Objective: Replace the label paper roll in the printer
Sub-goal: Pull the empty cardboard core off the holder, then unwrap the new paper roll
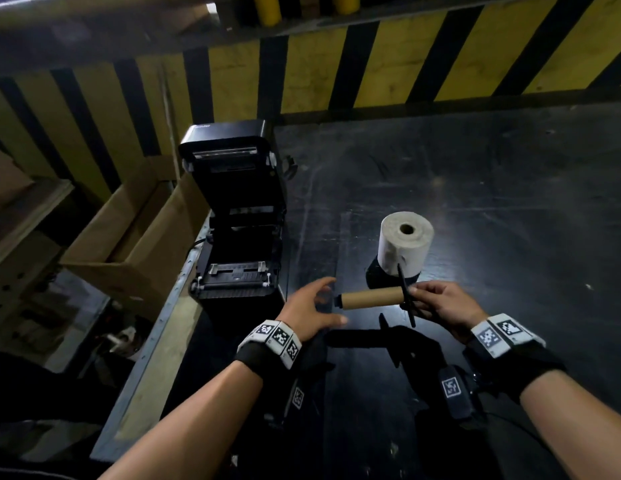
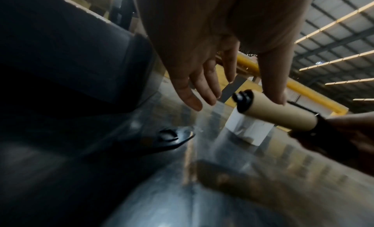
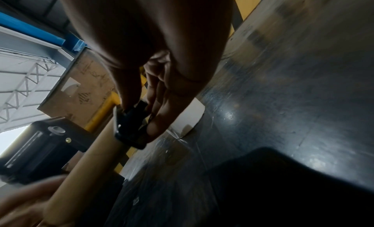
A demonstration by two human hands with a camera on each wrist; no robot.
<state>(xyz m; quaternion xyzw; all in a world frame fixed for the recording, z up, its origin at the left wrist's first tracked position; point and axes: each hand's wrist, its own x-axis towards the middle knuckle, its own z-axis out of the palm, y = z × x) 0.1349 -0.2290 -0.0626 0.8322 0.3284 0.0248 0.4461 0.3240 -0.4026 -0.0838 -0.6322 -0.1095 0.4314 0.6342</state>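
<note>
Left grip (image 1: 314, 306): fingers spread, nothing held, beside core's free end.
Right grip (image 1: 440, 304): clamped on spindle (image 1: 406, 295).
Core (image 1: 369, 297): empty, not yet stripped.
Roll (image 1: 406, 242): beyond right grip, unloaded.
Printer (image 1: 238, 216): opened.

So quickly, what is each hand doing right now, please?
Left hand: open, fingers spread near the empty cardboard core, holding nothing.
Right hand: pinches the black spindle holder carrying the core.
</note>
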